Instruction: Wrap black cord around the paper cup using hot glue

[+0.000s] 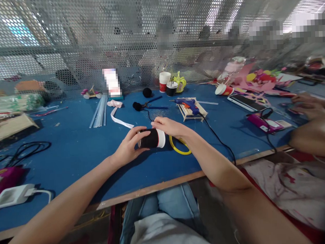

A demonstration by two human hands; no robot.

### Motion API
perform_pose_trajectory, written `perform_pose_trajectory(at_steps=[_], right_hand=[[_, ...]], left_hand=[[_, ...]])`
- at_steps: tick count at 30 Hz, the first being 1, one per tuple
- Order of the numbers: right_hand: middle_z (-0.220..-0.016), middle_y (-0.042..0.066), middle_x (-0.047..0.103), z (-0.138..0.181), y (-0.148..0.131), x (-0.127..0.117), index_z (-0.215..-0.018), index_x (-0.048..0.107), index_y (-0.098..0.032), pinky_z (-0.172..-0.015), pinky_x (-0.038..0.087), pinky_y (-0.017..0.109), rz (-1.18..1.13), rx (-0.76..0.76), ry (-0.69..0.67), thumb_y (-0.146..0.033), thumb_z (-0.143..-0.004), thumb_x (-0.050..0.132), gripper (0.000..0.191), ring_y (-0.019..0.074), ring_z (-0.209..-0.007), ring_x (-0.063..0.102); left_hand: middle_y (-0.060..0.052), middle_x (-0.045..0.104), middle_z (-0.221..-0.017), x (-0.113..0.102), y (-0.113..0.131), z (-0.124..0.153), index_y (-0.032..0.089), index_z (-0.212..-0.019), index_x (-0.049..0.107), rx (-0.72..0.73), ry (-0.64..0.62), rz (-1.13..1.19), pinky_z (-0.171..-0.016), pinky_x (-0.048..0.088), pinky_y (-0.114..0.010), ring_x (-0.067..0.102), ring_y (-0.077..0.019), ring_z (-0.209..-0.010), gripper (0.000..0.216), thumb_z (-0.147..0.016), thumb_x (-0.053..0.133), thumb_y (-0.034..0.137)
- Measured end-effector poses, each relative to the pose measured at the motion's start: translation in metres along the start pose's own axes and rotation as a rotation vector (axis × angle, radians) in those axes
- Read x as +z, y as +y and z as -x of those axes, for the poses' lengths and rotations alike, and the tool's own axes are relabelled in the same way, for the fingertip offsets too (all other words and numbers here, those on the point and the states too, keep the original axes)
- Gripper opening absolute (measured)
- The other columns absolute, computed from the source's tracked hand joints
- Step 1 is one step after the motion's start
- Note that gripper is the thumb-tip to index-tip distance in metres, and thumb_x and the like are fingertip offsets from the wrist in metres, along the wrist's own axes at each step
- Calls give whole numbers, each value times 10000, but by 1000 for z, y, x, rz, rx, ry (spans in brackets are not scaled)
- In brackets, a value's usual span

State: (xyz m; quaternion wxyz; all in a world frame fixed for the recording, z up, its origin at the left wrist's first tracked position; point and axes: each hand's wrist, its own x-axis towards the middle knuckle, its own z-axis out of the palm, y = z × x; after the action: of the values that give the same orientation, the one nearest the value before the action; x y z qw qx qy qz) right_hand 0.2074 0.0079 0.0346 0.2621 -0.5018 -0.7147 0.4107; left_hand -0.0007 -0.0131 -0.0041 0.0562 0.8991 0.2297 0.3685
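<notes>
Paper cup point(153, 138), black-sided with a white rim, lies on its side just over the blue worktop point(72, 146), near the middle of the front edge; the left hand point(128, 148) has its grip clenched round the base end, and the right hand point(170, 127) has its grip curled over the rim end, so both are grasping it. To my eye a hard squeeze could crush the thin wall; let loose, the round body could roll against the yellow ring point(180, 147) just beside it; the black cord point(219, 139) of the glue gun point(189, 103) passes close by the right forearm and could snag. A perforated metal screen point(69, 40) closes the back edge; craft scraps point(257, 81) crowd the far right corner, where another person's hands point(308, 106) work.
</notes>
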Motion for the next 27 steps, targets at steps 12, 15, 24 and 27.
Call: perform_pose_trajectory(at_steps=[12,15,24,27], right_hand=[[-624,-27,443,2,-11,7,-715,413,-185,-518,299,232,135,63,59,-323,-875,399,213,92,-563,416],[-644,-20,448,-1,-5,10,-693,397,-187,-554,300,244,247,-17,101,-333,-874,390,233,101,-598,421],[-609,-42,403,-1,-4,7,-666,405,-182,-553,278,246,217,-216,180,-360,-841,440,252,89,-573,366],[-613,-40,410,-2,-4,4,-672,442,-171,-567,299,244,129,-262,209,-360,-822,476,244,86,-583,367]], left_hand=[[-118,476,-1213,8,-2,1,210,-1297,328,-402,-98,342,-894,451,-406,505,-255,-1094,727,-685,695,348],[-105,535,-1111,9,0,0,167,-1258,366,-538,-111,572,-791,487,-349,567,-213,-944,617,-752,607,423],[-80,542,-1075,8,4,-3,165,-1162,452,-561,-20,721,-788,470,-301,554,-173,-922,444,-781,591,346],[-94,523,-1113,9,4,-1,177,-1165,455,-460,-51,633,-820,463,-317,532,-199,-998,446,-773,610,321]])
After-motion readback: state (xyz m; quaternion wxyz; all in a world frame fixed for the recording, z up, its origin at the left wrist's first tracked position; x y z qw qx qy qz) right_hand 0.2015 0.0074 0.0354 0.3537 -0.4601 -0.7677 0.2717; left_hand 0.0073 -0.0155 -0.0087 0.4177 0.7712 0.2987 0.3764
